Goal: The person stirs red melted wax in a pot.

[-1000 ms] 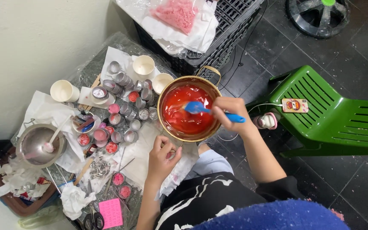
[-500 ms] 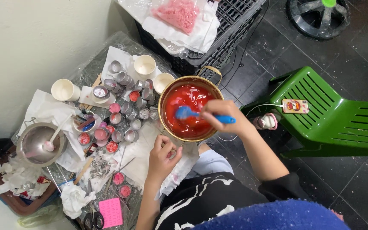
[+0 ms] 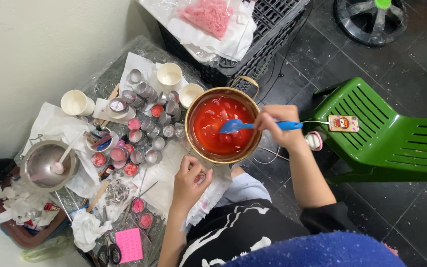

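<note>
Head view: right hand (image 3: 277,126) closed on blue spatula (image 3: 253,125), blade swung from the pot's left side back to centre of red melt in brass pot (image 3: 222,124) at table edge, stirring ongoing, left hand (image 3: 190,180) clamped on pot handle below.

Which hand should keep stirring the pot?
Right, probably. The right hand grips the blue spatula, whose blade sits in the red liquid. The left hand rests at the pot near its edge.
</note>
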